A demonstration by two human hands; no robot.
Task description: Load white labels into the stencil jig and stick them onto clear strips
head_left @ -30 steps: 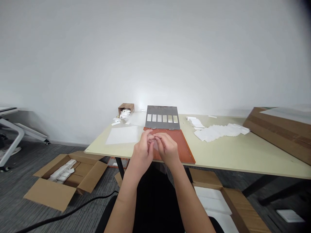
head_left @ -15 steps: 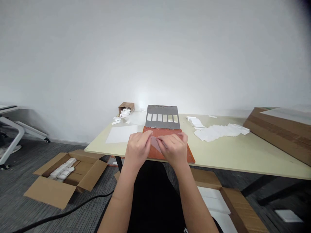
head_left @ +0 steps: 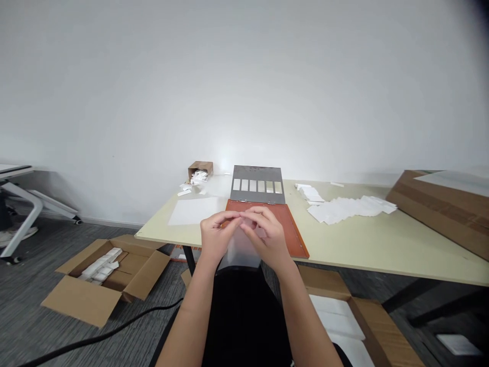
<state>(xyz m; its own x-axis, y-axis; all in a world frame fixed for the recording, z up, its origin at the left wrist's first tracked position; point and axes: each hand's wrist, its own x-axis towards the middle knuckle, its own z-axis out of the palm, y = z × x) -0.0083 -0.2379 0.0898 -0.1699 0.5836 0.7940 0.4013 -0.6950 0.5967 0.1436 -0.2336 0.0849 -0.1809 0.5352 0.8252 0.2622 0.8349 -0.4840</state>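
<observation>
A translucent plastic sheet [head_left: 240,251] hangs between my hands above the table's front edge. My left hand [head_left: 217,235] pinches its top edge with thumb and forefinger. My right hand [head_left: 268,238] is closed on the same edge, its fingertips meeting those of the left. Beneath and behind the hands lies an orange-red board [head_left: 291,232], partly covered by them. Hinged to its far side is a grey plate [head_left: 256,173] with a row of rectangular windows, standing raised.
On the pale table [head_left: 362,255] lie a white sheet [head_left: 191,211], a small box of white scraps [head_left: 201,165] and fanned white papers [head_left: 344,210]. A large carton [head_left: 439,209] is at the right. Open cartons [head_left: 82,300] stand on the floor, near a black cable [head_left: 126,318].
My hands have come together at the fingertips. The translucent sheet, formerly over the orange-red board, now hangs lower and nearer to me. The view has shifted slightly.
</observation>
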